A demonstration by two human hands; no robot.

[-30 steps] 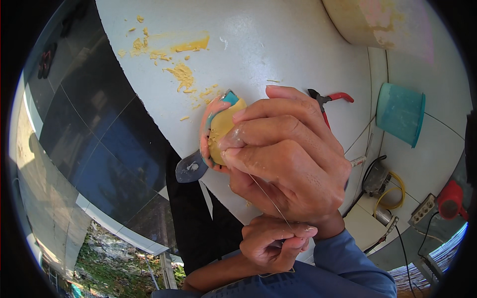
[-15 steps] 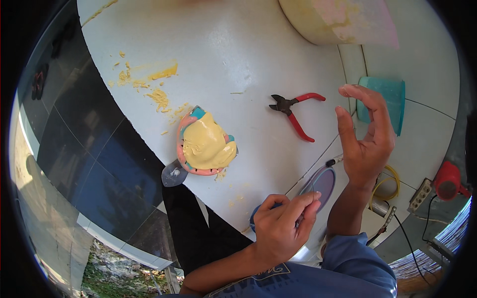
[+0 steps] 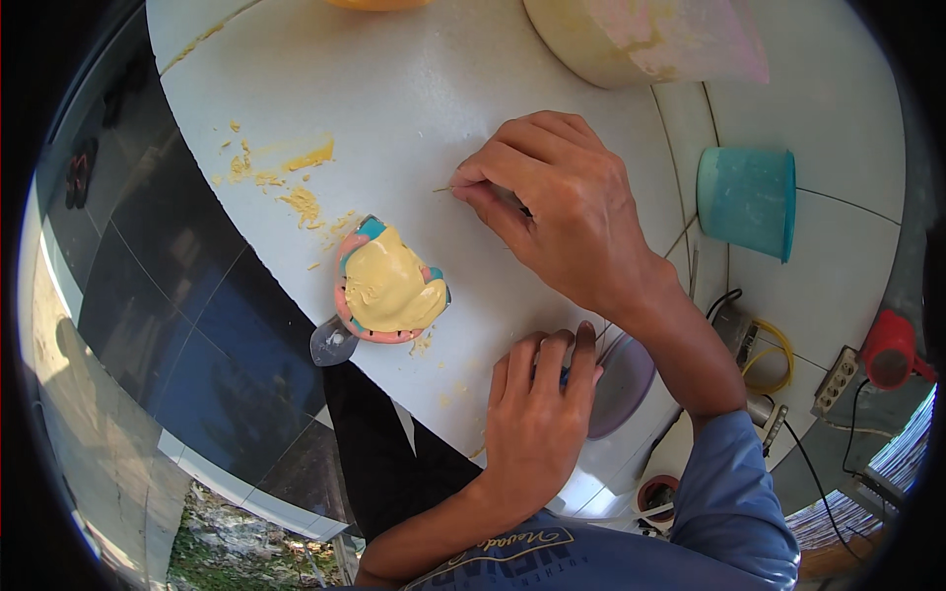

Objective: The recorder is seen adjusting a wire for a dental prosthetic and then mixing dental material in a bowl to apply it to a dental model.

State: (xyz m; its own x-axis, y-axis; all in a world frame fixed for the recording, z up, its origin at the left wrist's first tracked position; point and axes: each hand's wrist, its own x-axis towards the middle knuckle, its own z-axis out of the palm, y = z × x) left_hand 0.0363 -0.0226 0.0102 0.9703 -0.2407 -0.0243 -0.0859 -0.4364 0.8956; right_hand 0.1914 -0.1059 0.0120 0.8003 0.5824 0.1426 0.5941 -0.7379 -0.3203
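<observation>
My right hand (image 3: 567,202) reaches over the table, thumb and forefinger pinched at one end of a thin, short sliver (image 3: 442,189), probably wire, lying on the white surface. Red-handled cutting pliers are almost wholly hidden beneath this hand. My left hand (image 3: 537,404) is palm down near the table's front edge, fingers stretched and slightly apart, beside a lilac oval dish (image 3: 623,394). A bit of blue shows between its fingers; what it is I cannot tell. To the left sits a dental impression tray (image 3: 342,295) with pink and turquoise material, heaped with pale yellow plaster (image 3: 389,281).
Yellow crumbs (image 3: 301,205) lie beyond the tray, whose grey handle (image 3: 333,342) overhangs the table's left edge. A stained whitish container (image 3: 641,44) stands at the back, a turquoise tub (image 3: 746,202) to the right. A power strip (image 3: 836,384) and cables are farther right.
My right hand has moved left and down from the air to the sliver, covering the pliers. My left hand has gone from a pinch to stretched fingers. The view has shifted slightly.
</observation>
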